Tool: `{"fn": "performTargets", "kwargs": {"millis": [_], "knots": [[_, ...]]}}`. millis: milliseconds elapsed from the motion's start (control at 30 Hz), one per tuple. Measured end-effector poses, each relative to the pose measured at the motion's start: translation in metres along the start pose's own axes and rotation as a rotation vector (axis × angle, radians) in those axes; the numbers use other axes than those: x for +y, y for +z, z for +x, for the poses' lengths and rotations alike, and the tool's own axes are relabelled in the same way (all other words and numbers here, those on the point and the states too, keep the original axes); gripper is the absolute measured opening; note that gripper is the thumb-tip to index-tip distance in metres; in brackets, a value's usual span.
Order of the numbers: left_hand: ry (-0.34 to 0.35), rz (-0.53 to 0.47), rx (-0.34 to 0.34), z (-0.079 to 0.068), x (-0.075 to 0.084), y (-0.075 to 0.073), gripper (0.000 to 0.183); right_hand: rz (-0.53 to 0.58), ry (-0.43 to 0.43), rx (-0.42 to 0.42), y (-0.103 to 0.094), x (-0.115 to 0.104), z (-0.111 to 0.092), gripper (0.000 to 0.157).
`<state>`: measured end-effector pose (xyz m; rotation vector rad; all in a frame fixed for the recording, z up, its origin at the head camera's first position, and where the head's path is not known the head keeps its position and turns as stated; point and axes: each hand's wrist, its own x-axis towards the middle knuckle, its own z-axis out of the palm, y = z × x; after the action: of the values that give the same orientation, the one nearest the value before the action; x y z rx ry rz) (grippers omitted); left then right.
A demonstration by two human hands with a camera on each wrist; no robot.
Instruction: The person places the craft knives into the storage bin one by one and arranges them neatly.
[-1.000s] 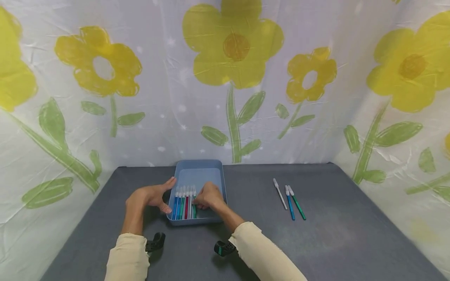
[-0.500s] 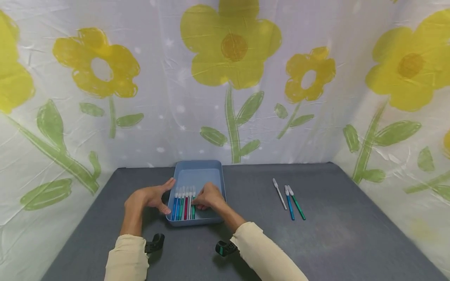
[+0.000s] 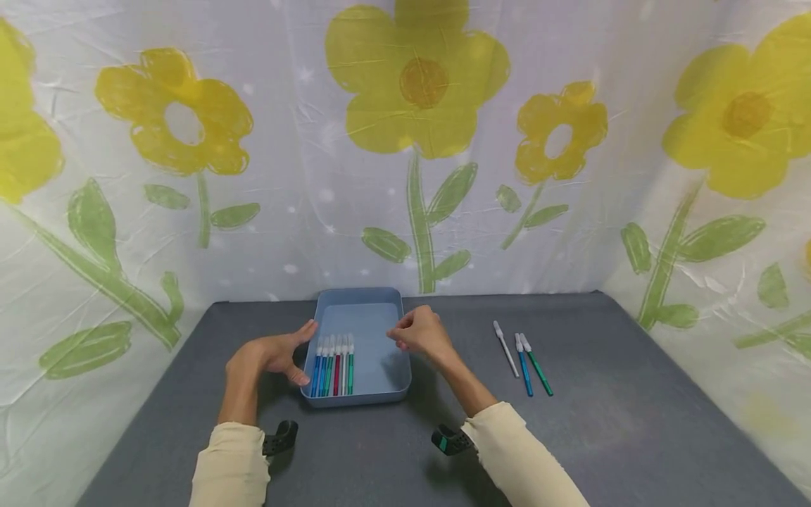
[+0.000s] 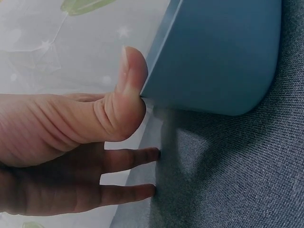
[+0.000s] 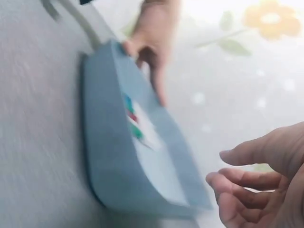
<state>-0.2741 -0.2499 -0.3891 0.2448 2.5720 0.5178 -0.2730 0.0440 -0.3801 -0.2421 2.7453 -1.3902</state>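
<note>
A blue tray (image 3: pixel 364 317) lies on the dark table. Along its left inner side several capped felt-tip pens (image 3: pixel 332 366) stand in a row, blue, green, red and white, caps pointing away. My left hand (image 3: pixel 272 352) is at the tray's left wall; in the left wrist view the thumb (image 4: pixel 130 90) touches the rim, while two fingers reach down toward the table. My right hand (image 3: pixel 423 332) hovers over the tray's right edge. Its thumb and loosely bent fingers (image 5: pixel 247 179) hold nothing in the right wrist view, which is blurred.
To the right on the table lie three more pens: a white one (image 3: pixel 505 348), a blue one (image 3: pixel 524 365) and a green one (image 3: pixel 537 365). A flower-printed curtain (image 3: pixel 304 176) hangs behind the table's back edge.
My right hand has let go at the right end of the pen row, rising and moving right to the tray's edge. The left hand stays in place.
</note>
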Motion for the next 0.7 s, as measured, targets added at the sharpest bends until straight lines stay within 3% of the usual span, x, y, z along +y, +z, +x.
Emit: {"fn": "performTargets", "kwargs": {"millis": [167,367,700], "knots": [[-0.009,-0.014,0.002,-0.001,0.000,-0.001,0.129,-0.050,0.031,0.056,-0.039,0.019,0.001,0.017],[-0.022,-0.010,0.007,-0.001,0.000,-0.001,0.129,-0.106,0.093,0.064,-0.081,0.054,-0.002,0.022],[-0.018,-0.013,0.004,-0.001,0.000,0.001,0.128,-0.247,0.152,0.096,-0.127,0.100,-0.012,0.026]]}}
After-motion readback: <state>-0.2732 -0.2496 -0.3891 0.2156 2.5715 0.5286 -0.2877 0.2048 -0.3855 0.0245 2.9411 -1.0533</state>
